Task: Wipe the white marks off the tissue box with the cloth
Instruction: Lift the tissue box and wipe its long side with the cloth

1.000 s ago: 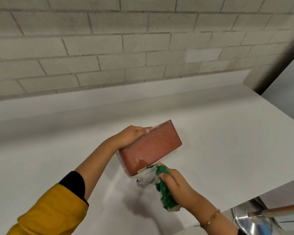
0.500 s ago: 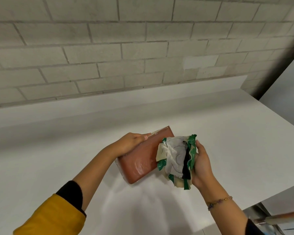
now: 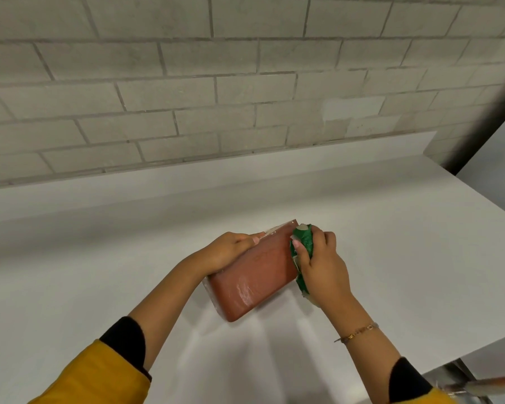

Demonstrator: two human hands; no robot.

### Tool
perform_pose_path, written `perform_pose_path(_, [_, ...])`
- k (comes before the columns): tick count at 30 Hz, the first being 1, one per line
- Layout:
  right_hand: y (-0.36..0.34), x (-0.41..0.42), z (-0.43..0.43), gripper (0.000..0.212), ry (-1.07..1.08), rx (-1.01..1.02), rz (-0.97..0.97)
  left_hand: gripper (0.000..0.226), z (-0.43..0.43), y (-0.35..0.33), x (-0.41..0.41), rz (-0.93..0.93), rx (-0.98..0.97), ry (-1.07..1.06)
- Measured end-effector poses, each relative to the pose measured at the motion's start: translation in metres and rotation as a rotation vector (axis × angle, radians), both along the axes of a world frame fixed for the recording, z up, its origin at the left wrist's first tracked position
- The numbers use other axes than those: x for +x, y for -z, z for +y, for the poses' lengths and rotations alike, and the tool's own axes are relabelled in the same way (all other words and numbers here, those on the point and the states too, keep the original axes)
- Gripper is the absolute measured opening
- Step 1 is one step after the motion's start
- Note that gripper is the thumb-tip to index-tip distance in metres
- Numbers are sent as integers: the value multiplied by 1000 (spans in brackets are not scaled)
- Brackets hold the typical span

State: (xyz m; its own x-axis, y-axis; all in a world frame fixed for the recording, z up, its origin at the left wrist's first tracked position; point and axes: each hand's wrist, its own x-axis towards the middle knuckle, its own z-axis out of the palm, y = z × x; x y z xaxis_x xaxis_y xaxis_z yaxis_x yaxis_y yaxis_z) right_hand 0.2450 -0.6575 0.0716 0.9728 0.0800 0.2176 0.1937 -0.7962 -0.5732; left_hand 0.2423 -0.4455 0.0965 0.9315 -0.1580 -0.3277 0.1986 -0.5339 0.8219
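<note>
Two hands work the tissue box (image 3: 257, 275), which is held tilted above the white counter (image 3: 99, 258), clear of it, w/ its shadow on the surface just below. Box = landmark for all positions here.

1. Left hand (image 3: 231, 252): sits on the box's left long edge, fingers curled over the top edge near the far end, closed firmly on the box. Purpose, as judged: steadies the box and angles its broad reddish face up toward the camera so the wiping side stays exposed.
2. Right hand (image 3: 321, 263): at the box's right/far end, fingers closed tight round the green cloth (image 3: 303, 243), bunched into a wad. Wad is pressed against the box's far right end; thumb lies on the cloth beside the box face. Bunching likely gives a firm pad for rubbing.
3. Marks: broad face shows glossy highlights near its lower end; whether white marks remain there cannot be told. Far end is hidden by cloth.
4. Step in hand, est.: rubbing the far end/corner. Opposed grip matters: left hand resists the push of the right.
</note>
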Motion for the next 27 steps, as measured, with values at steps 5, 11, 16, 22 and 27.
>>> perform_pose_path(5, [4, -9, 11, 45, 54, -187, -100, 39, 1, 1, 1, -8, 12, -16])
perform_pose_path(11, [4, -17, 24, 34, -21, -263, -147, 36, 2, 1, 2, -12, -33, -17])
perform_pose_path(16, [4, -29, 37, 37, -102, -233, -125, 36, 4, 1, 2, -10, -49, -37])
perform_pose_path(22, [2, -63, 63, 37, -282, -217, -212, 34, 7, 3, 2, 3, -89, -84])
perform_pose_path(27, [1, -90, 77, 41, -455, -294, -190, 34, 7, 2, 1, 30, -146, -65])
